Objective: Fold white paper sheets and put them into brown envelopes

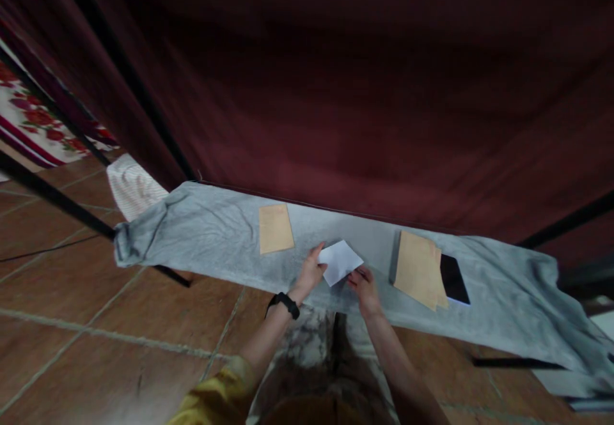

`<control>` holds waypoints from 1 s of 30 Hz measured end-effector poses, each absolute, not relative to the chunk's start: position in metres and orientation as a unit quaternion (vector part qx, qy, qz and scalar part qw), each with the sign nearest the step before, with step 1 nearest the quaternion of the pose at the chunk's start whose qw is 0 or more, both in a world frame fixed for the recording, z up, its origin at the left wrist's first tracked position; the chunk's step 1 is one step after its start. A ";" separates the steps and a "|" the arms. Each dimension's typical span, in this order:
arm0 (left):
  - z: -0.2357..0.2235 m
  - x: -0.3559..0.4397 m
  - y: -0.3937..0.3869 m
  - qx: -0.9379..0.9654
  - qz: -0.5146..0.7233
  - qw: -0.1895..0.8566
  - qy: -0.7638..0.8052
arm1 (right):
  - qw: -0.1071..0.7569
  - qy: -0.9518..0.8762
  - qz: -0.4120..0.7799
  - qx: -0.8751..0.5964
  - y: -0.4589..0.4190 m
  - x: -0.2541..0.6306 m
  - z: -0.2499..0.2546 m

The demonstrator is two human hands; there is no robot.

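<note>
A sheet of white paper [339, 261] is held tilted above the grey cloth, between my two hands. My left hand [311, 271], with a black watch on its wrist, grips the paper's left edge between thumb and fingers. At the lower right corner, the fingers of my right hand [364, 287] are closed on the same paper; part of them lies beneath it. A brown envelope [275, 228] lies flat to the left of my hands. On the right rests a fanned stack of brown envelopes [418, 268].
A dark tablet or phone [455, 279] lies partly under the stack's right side. Grey cloth [211, 227] covers the long narrow table. Behind it hangs a dark red curtain [336, 124]. Black frame poles [129, 80] stand at the left, and a striped white cloth [134, 185] hangs there.
</note>
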State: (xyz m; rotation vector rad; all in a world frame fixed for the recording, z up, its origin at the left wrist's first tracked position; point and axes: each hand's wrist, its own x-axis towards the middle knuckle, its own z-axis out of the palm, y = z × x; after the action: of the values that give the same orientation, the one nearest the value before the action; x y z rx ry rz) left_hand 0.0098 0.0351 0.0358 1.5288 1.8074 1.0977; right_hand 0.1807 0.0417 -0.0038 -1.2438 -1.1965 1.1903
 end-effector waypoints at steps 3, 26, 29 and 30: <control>0.036 -0.001 0.034 0.614 0.335 0.244 0.671 | 0.509 -0.512 0.423 -0.548 0.042 0.197 -0.005; 0.007 0.029 -0.018 0.779 0.133 0.020 0.612 | 0.141 -0.864 0.024 -0.483 0.042 0.187 -0.010; 0.009 0.024 -0.017 0.797 0.126 0.034 0.590 | 0.141 -0.868 0.032 -0.474 0.045 0.185 -0.007; 0.009 0.024 -0.017 0.801 0.121 0.039 0.584 | 0.143 -0.869 0.035 -0.472 0.046 0.183 -0.005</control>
State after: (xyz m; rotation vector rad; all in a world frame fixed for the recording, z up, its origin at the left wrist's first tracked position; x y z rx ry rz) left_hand 0.0236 -0.0166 0.0092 2.4563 1.7917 0.3724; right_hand 0.1826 0.0463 -0.0046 -1.3610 -2.5072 0.1000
